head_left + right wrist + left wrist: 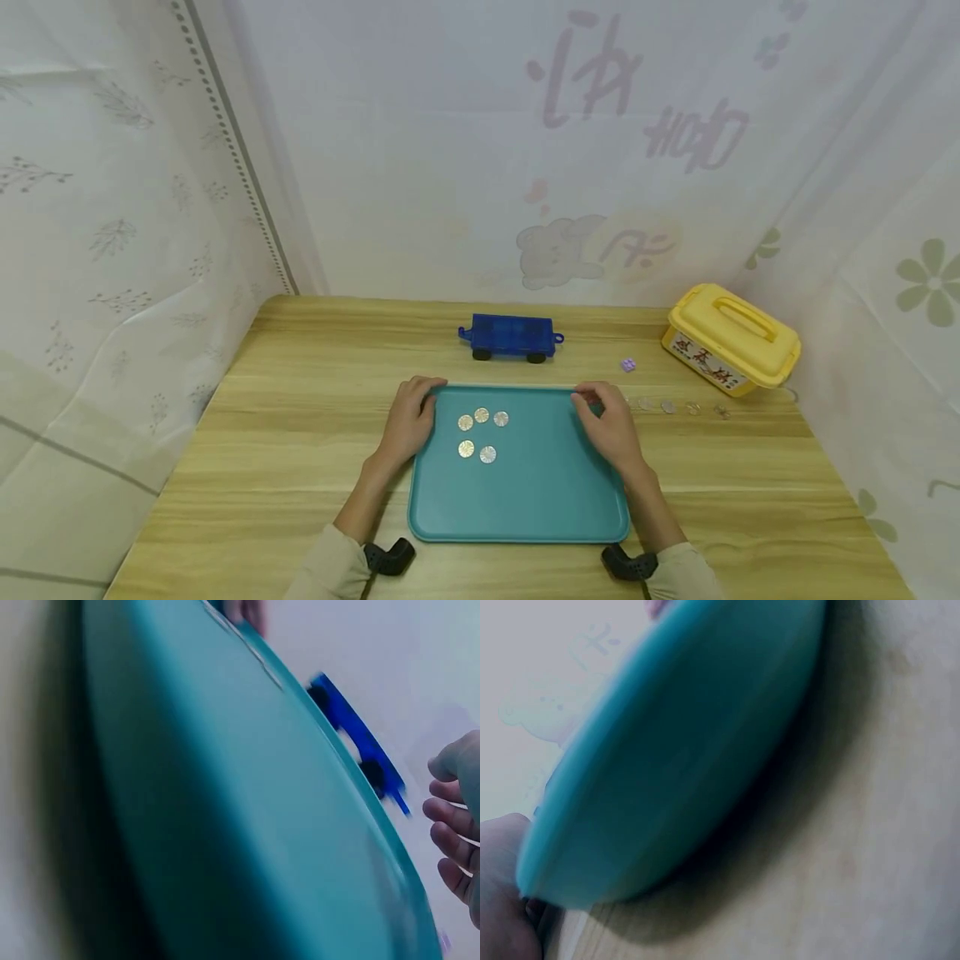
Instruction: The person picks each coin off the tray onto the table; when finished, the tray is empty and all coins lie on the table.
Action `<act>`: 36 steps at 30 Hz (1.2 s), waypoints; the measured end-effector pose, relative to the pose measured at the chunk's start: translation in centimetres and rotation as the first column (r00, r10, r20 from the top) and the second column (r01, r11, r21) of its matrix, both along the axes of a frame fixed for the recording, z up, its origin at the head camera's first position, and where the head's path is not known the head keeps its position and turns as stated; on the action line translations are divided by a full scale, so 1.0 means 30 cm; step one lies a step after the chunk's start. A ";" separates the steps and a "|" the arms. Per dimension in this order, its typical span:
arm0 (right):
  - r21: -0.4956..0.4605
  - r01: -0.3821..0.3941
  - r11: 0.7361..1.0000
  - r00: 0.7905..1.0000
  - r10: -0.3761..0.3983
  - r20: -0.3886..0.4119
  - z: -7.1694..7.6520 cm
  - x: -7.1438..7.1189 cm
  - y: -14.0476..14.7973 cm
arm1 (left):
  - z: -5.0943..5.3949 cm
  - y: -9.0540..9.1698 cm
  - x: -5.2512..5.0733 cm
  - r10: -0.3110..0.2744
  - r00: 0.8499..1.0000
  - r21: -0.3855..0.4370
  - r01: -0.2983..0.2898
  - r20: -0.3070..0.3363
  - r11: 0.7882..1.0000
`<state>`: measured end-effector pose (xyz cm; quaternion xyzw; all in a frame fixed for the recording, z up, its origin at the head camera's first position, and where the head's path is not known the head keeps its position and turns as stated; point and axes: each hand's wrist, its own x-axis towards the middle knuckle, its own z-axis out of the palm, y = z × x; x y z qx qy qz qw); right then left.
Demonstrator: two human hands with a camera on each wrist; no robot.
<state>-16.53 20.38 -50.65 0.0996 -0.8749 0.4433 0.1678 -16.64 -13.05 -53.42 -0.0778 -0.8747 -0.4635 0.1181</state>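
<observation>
In the head view my left hand [408,421] grips the far left corner of the teal tray [540,508]; the left wrist view shows that hand [506,885] against the rim. My right hand [615,429] is by the far right corner, fingers loosely bent. The right wrist view has these fingers [454,817] holding nothing, a gap between them and the rim. Several gold and silver discs, among them a gold one [466,449] and a silver one [488,454], lie in the tray's left half.
Beyond the tray stands a blue wheeled wagon [513,335]. A small purple piece [628,365] lies right of it, near a yellow lidded box [733,337]. Several small clear or silvery pieces, one a disc [668,407], form a row on the wooden table [300,367].
</observation>
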 end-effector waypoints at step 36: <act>0.282 -0.166 0.945 0.986 0.167 0.020 -0.084 0.032 -0.330 | -0.008 -0.001 -0.006 -0.002 1.000 -0.012 0.002 0.016 1.000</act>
